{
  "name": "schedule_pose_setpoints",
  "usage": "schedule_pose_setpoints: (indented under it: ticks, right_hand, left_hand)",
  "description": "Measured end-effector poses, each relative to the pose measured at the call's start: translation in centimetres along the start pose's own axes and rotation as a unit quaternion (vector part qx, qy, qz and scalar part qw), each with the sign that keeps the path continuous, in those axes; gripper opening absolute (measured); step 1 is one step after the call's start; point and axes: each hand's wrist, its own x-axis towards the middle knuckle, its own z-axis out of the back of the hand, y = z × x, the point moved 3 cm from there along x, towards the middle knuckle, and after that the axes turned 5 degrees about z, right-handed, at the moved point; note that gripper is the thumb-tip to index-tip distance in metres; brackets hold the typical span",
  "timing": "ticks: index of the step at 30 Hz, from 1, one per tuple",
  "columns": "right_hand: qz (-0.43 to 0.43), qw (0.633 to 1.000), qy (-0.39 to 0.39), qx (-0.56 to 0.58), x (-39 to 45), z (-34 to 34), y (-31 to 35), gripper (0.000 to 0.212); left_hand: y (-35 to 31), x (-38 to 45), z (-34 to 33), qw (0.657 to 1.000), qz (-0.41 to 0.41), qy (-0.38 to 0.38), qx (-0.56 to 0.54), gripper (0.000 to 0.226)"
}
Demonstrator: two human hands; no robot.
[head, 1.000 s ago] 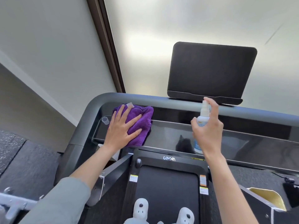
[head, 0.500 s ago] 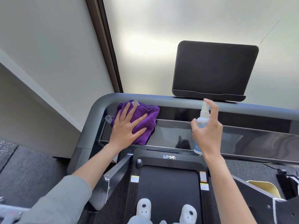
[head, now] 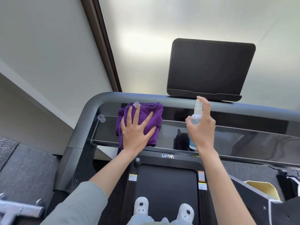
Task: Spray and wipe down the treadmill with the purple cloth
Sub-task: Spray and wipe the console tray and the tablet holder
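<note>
Honestly we're barely started: left hand (head: 135,133) flat on the cloth (head: 142,117), right hand (head: 202,127) gripping the spray bottle (head: 197,115), most of the treadmill (head: 243,138) unwiped.

Purple cloth (head: 146,116) on glossy console shelf (head: 243,140)

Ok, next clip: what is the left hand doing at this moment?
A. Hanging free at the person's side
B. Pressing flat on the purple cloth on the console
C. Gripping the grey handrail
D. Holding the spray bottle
B: the left hand lies spread with straight fingers on the purple cloth on the glossy black console, while the right hand grips the spray bottle.
</note>
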Motion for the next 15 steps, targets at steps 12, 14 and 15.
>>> schedule_pose_setpoints:
  ticks: [12, 14, 15]
  right_hand:
    - [-0.005, 1.0, -0.004, -0.008, 0.7, 6.8, -5.9, 0.06]
    - [-0.014, 1.0, -0.01, -0.014, 0.7, 8.2, -7.1, 0.059]
    - [-0.014, 1.0, -0.009, -0.018, 0.7, 8.8, -7.4, 0.058]
  left_hand:
    - [-14.9, -0.9, -4.3, 0.999, -0.046, 0.023, 0.014, 0.058]
    - [-17.5, -0.8, -4.9, 0.997, -0.068, 0.031, 0.016, 0.058]
    - [-18.1, -0.7, -5.1, 0.996, -0.084, 0.034, 0.019, 0.058]
